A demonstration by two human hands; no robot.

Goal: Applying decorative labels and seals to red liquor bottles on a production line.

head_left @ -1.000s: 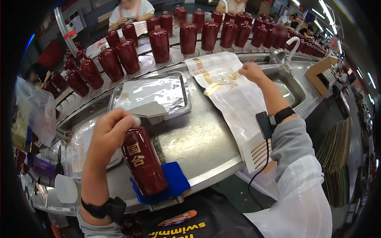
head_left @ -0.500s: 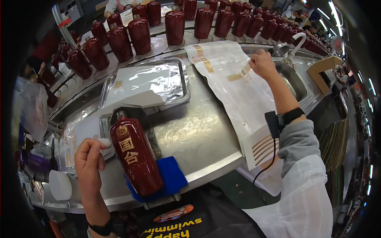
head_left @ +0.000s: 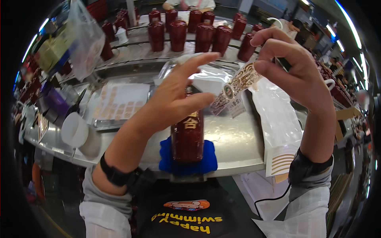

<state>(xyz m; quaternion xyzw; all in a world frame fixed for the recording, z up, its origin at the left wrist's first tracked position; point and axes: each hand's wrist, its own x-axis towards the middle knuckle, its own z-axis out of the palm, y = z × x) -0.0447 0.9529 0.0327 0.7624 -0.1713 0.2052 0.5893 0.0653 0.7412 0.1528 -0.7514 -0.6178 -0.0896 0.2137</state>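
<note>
The patterned label [head_left: 237, 84] hung pinched between the fingers [head_left: 266, 65] of the right hand [head_left: 295, 71], just above and right of the dark red bottle [head_left: 187, 135]. The left hand [head_left: 174, 99] had its fingers spread, open against the bottle's upper part. The bottle lay on a blue pad [head_left: 186, 160] at the bench's [head_left: 234, 142] near edge. Behind the bottle stood rows of red bottles [head_left: 198, 33].

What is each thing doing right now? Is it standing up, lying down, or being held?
Red bottle: lying on the blue pad.
Blue pad: flat at the table's edge.
Label strip: held up between both hands.
Left hand: fingers spread, touching the strip.
Right hand: pinching the strip.
Row of bottles: standing upright.
Sticker sheet: lying flat.
</note>
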